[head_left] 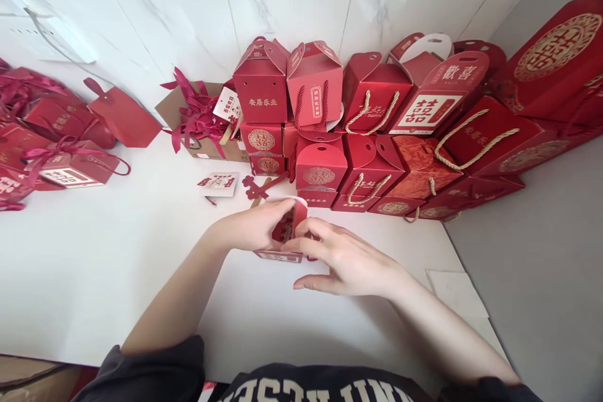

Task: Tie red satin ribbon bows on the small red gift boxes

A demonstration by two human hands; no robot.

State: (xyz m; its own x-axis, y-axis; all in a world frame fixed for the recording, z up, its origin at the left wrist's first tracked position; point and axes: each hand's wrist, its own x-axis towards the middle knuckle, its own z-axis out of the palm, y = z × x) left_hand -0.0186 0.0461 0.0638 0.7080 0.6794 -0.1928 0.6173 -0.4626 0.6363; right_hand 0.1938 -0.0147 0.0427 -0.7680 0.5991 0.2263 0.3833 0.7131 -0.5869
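Note:
A small red gift box [300, 212] stands on the white table with its top unfolded, and reddish contents show inside. My left hand [252, 226] grips the box by its left side, thumb along the upper rim. At the right, my right hand [351, 257] reaches over the box's near edge with bent fingers at the opening. Its thumb points out, apart from the fingers, and I see nothing held in it. Just beyond the box lie a red flower-shaped ornament [254, 189] and a white printed card [221, 184].
Stacked red gift boxes [315, 97] with rope handles line the wall at the back and right. An open cardboard box [214, 149] holds dark pink ribbons [200, 107]. More ribboned red boxes [89, 160] pile up at the left. A paper sheet [456, 292] lies at right.

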